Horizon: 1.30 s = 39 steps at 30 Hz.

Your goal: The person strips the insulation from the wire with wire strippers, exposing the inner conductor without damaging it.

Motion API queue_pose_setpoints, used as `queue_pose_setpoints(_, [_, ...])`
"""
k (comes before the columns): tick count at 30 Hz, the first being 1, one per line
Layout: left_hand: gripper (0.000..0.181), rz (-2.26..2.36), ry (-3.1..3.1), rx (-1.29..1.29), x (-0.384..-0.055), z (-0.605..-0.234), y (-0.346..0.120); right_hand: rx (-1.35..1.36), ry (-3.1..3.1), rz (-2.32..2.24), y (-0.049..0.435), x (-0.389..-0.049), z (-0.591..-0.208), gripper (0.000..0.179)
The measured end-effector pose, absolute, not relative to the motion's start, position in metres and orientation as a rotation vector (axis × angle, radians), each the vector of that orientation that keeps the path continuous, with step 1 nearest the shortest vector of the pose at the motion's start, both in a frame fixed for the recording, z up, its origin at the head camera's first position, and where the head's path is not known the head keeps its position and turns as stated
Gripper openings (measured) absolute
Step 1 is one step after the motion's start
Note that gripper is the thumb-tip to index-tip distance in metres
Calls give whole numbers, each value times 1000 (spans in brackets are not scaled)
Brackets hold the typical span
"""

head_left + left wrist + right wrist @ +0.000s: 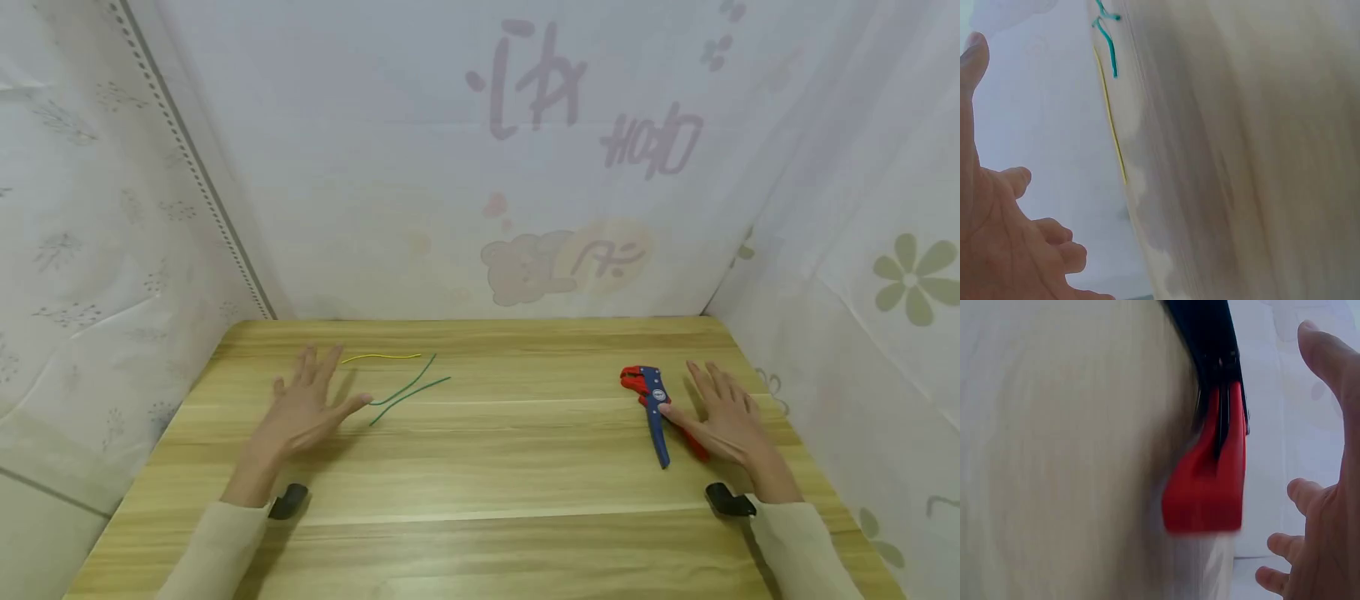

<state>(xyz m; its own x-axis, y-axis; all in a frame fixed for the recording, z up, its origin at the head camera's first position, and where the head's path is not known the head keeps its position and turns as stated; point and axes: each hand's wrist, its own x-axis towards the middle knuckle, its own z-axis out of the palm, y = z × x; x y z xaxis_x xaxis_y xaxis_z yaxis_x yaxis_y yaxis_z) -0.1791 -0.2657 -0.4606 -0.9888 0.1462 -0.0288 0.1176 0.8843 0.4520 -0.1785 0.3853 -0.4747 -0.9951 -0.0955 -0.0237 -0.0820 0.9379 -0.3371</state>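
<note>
My left hand [306, 408] hovers with spread fingers over the left side of the table, holding nothing. Its thumb tip overlaps the end of one green wire in the head view; contact cannot be told. Two green wires [408, 392] lie to its right, with a yellow wire [382, 356] beyond them. On the right, a wire stripper [656, 400] with blue and red handles lies on the table. Beside it is my right hand [723, 421], fingers spread, thumb over the tool in the head view. The right wrist view shows the red handle [1207, 494] apart from the fingers.
The wooden table [510, 467] has patterned white cloth [390, 167] hanging behind it and at both sides. A black wrist device [288, 501] sits by the left cuff, and another black device [729, 500] by the right cuff.
</note>
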Motion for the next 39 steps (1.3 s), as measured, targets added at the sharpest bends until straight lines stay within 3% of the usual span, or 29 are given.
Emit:
queue_pose_setpoints(19, [106,828,3010,216,-182,-460,-230,-127,2995,-594,362,-178,-474,104])
queue_pose_setpoints(39, [95,1006,2981,348,-186,-461,-199,-15,2999,-565,344,-175,-474,108])
